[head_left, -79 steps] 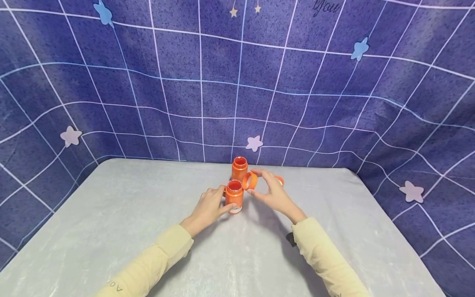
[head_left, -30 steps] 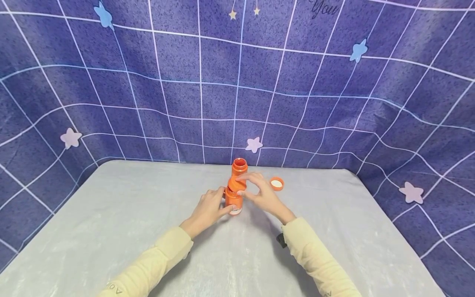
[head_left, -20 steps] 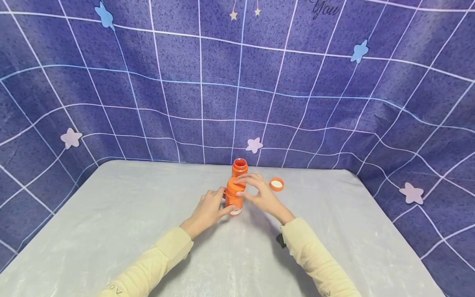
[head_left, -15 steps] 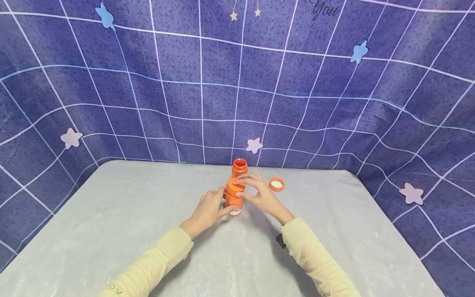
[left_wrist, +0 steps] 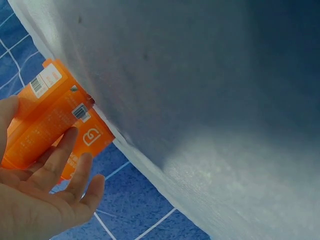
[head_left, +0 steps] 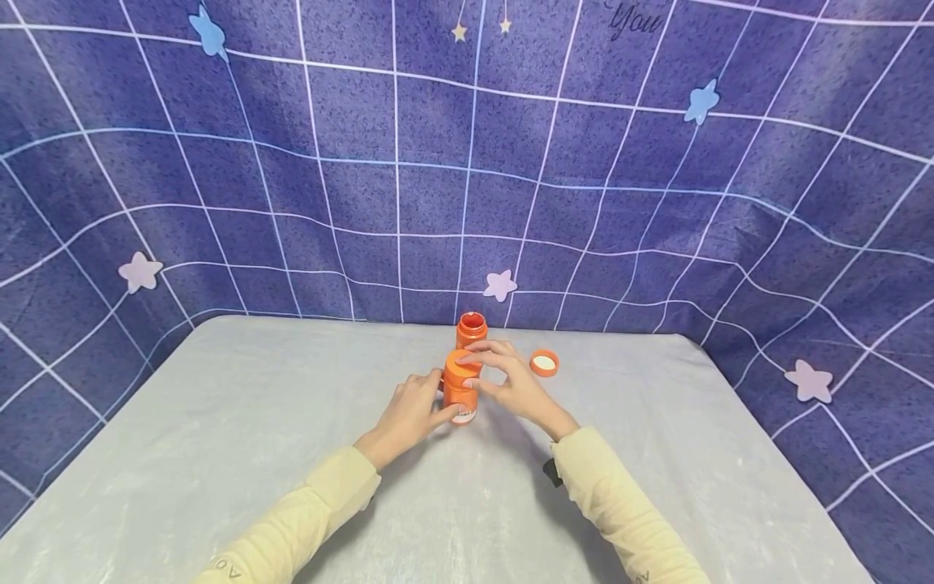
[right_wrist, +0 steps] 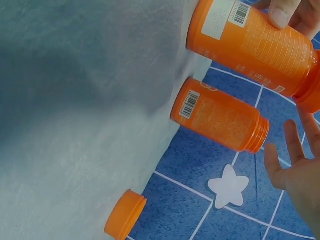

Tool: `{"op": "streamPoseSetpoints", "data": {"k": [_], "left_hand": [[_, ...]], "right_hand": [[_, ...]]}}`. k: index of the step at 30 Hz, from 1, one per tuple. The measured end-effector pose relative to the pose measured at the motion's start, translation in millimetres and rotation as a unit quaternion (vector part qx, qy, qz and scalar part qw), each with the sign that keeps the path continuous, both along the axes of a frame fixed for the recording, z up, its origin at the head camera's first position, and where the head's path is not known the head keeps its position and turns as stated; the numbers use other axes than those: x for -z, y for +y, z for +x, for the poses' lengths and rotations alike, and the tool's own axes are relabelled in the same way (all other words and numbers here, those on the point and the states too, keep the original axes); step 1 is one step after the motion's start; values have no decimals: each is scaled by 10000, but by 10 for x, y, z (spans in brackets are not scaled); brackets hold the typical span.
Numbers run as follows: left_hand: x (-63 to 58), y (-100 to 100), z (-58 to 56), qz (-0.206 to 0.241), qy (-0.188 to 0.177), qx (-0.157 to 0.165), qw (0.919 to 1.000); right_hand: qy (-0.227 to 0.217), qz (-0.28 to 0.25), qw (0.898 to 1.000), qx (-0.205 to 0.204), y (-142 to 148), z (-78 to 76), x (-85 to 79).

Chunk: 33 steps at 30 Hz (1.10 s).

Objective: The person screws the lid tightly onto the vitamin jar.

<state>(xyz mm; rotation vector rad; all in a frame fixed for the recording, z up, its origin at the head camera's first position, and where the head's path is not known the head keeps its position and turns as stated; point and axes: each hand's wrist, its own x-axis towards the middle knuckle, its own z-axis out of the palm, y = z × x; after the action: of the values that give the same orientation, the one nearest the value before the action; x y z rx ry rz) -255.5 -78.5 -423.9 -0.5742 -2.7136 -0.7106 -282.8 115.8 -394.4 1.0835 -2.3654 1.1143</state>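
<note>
Upright on the table, an orange bottle stands with an orange screw cap over its mouth. My left hand grips the bottle's body from the left, thumb low near the white label. From the right, my right hand holds the cap, thumb at its near side and fingers over its top. Directly behind is a second orange bottle, its threaded neck uncovered. To the right, a loose orange cap lies with its white inside facing up. In the left wrist view, the gripped bottle partly covers the rear one.
A grey cloth covers the table. Just beyond its back edge hangs a blue curtain with white grid lines and stars. The rear bottle stands close behind the right fingers, near that edge.
My right hand has brought the cap left from beside the bottle, turned it level and set it over the mouth. My left hand stays put. In the last half second, almost nothing moves.
</note>
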Motion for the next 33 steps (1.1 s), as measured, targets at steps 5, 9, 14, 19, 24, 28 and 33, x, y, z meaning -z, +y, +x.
{"op": "streamPoseSetpoints", "data": {"k": [5, 9, 14, 19, 24, 28, 33], "left_hand": [[-2, 2, -4, 33, -26, 2, 10000], [-6, 3, -5, 37, -65, 3, 10000], [-9, 0, -5, 59, -95, 6, 9999], [-1, -5, -16, 27, -54, 9, 10000], [-1, -5, -20, 13, -83, -14, 10000], [-5, -3, -18, 12, -91, -25, 10000], [-9, -2, -12, 25, -70, -12, 10000]], "right_hand": [[-19, 38, 10000, -8, 4, -9, -4], [-26, 60, 10000, -34, 2, -8, -18], [52, 76, 9999, -84, 0, -5, -32], [21, 104, 9999, -91, -2, -2, -50], [21, 139, 9999, -98, 1, -3, -55], [53, 157, 9998, -119, 6, -8, -50], [-11, 128, 9998, -132, 6, -11, -44]]}}
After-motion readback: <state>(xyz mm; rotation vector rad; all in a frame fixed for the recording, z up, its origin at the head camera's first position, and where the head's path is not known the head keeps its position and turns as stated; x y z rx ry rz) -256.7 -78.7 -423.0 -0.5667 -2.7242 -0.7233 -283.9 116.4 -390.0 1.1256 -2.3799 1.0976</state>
